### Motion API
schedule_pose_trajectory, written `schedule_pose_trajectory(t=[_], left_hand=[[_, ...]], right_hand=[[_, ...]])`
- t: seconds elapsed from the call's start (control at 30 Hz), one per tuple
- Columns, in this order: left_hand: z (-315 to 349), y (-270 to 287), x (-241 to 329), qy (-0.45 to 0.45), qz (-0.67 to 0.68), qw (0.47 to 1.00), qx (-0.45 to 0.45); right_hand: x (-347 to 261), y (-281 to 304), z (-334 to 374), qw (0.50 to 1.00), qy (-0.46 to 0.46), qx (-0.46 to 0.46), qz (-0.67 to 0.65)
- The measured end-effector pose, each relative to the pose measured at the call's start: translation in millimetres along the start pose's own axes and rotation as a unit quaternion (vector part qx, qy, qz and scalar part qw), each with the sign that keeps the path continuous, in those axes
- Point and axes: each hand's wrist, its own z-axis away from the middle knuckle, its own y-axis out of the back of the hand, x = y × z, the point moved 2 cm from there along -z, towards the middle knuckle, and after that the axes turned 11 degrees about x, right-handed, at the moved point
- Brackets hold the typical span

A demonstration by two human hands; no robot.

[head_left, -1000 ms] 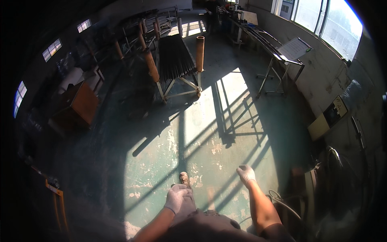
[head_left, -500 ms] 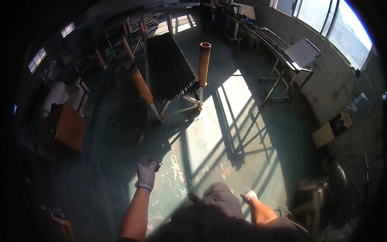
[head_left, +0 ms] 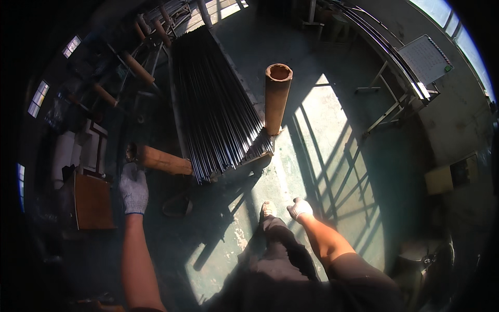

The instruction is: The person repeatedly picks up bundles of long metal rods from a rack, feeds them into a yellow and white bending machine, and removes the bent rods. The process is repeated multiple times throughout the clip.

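My left hand, in a pale knitted glove with a blue cuff edge, is beside the end of a brown tube on the near left corner of a rack. Its fingers reach up toward that end, partly in shadow; contact is unclear. Many long, thin black rods lie side by side on the rack. At its near right corner another hollow brown tube stands upright. My right hand, also gloved, hangs over the sunlit floor, fingers loosely curled with nothing visible in them.
A sloped white board with writing stands at the right on a metal-legged stand holding long bars. To the left is a brown box-like piece. A dark object lies on the floor below the left tube. My shoe is ahead.
I have come nearer to the rack, which appears larger. My left hand has moved left and forward to the tube's end; my right hand has swung forward and slightly left.
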Motion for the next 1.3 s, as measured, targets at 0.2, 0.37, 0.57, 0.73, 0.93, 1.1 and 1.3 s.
schedule_pose_trajectory(t=[0.2, 0.37, 0.57, 0.73, 0.93, 1.1, 1.3], left_hand=[[-114, -89, 3, 0.093, -0.193, 0.976, -0.032], [-100, -154, 16, -0.030, -0.336, 0.940, -0.049], [-109, -188, 14, -0.061, -0.378, 0.924, 0.013], [-129, -194, 6, 0.013, -0.385, 0.923, 0.001], [-132, -193, -20, -0.031, -0.352, 0.934, 0.052], [-138, -185, -14, -0.005, -0.387, 0.922, -0.013], [-142, -175, 18, -0.023, -0.387, 0.921, -0.039]], right_hand=[[-198, 22, -179, 0.980, 0.121, 0.152, -0.037], [-280, 21, -287, 0.984, 0.139, 0.091, -0.061], [-306, 5, -305, 0.989, -0.005, 0.143, 0.032], [-306, -2, -316, 0.988, 0.003, 0.150, -0.033], [-298, -8, -333, 0.992, 0.093, 0.077, 0.041], [-290, 15, -345, 0.991, 0.114, 0.068, 0.029], [-296, 20, -332, 0.913, 0.407, -0.002, 0.029]])
